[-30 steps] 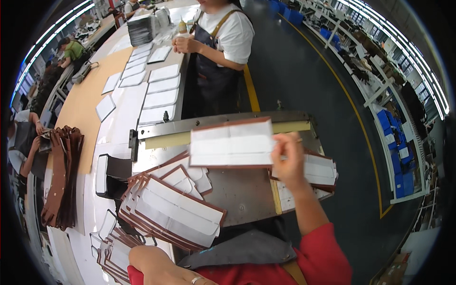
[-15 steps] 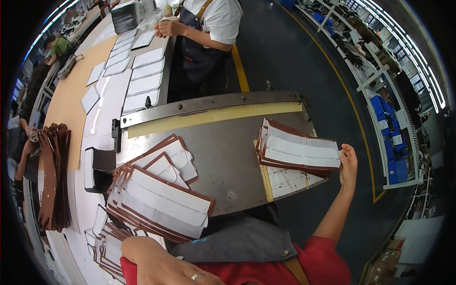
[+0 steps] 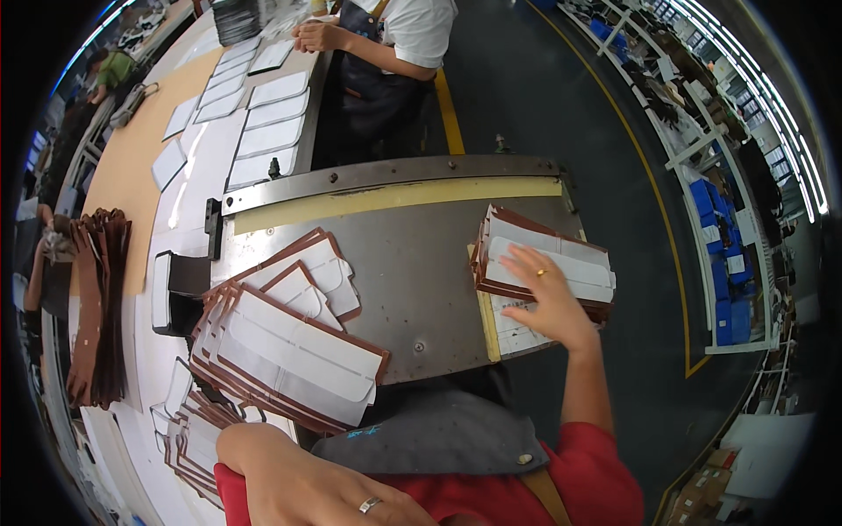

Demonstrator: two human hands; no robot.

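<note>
My right hand (image 3: 554,300) rests on a stack of brown-edged white panels (image 3: 589,270), its fingers spread and the palm over the near edge. This stack lies at the right end of a metal work surface (image 3: 399,280). My left hand (image 3: 342,491) is low in the view, bent in toward my body; the picture's lower edge cuts off its fingers. Beyond it, at the left end of the metal surface, lies a fanned pile of similar brown-edged panels (image 3: 303,351). More of them (image 3: 320,267) overlap just behind that pile.
A metal bar (image 3: 395,171) runs along the far edge of the surface. A black box-like piece (image 3: 189,274) stands at its left. Brown strips (image 3: 96,307) hang in a bundle farther left. White panels (image 3: 267,114) lie in rows beside a co-worker (image 3: 377,53). Shelving (image 3: 702,158) lines the right.
My right hand has moved left from the stack's right end and now lies on top with fingers spread. The stack's top panels sit more squarely. My left hand has hardly moved.
</note>
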